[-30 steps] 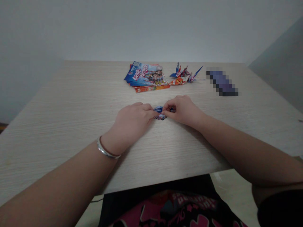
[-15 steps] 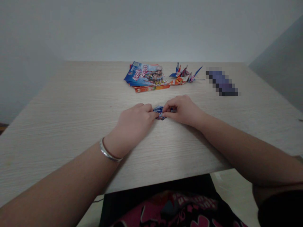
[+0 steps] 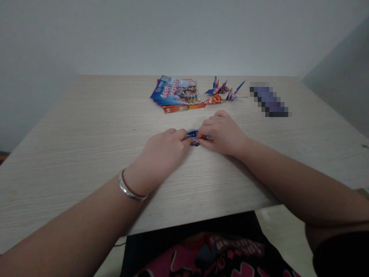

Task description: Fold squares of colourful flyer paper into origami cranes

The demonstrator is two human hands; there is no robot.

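A small piece of folded blue printed paper (image 3: 193,135) lies on the table between my two hands. My left hand (image 3: 167,150), with a silver bangle at the wrist, is closed on the paper's left end. From the other side, the thumb and fingers of my right hand (image 3: 221,132) pinch its right part. Both hands rest low over the tabletop and cover much of the paper, so its full folded shape is hidden.
Beyond my hands lies a stack of printed flyers (image 3: 178,92), blue and orange. Several folded paper cranes (image 3: 221,92) stand to its right. Farther right is a pixelated dark-blue object (image 3: 269,100). The pale wooden table (image 3: 86,127) meets a wall at the back.
My right hand has shifted slightly left along the paper, and its fingers now lie closer together over it. My left hand stays nearly in place on the paper.
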